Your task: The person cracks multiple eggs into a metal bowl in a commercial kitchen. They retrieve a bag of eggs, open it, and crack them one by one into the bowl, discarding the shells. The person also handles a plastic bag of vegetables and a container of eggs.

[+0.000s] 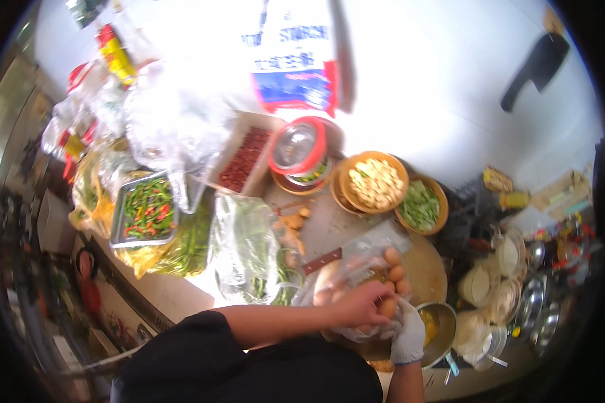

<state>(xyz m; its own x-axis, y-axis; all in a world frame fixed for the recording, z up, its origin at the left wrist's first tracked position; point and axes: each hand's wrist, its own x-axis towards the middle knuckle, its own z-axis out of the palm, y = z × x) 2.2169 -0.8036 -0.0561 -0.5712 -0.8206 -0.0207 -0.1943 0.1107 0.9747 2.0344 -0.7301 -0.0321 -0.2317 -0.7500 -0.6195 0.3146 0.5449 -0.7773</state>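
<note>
My bare left hand (368,305) has its fingers on a brown egg (387,307) over a clear plastic bag (353,330) of eggs. My right hand (408,332), in a white glove, is at the right side of the bag; its fingers are partly hidden, so its hold cannot be told. Several more brown eggs (396,273) lie in the bag. Just right of the glove stands a metal bowl (454,330) with yellow egg (430,326) in it. Beyond the bag lies a cleaver (375,242) with a brown handle, partly over a round wooden board (428,267).
Bowls of peeled garlic (376,184) and chopped greens (419,205) stand beyond the board. Further left are a lidded container (298,146), a box of dried red chillies (244,161), bagged green vegetables (242,247) and a tray of cut peppers (148,209). Pots and bowls (509,257) crowd the right.
</note>
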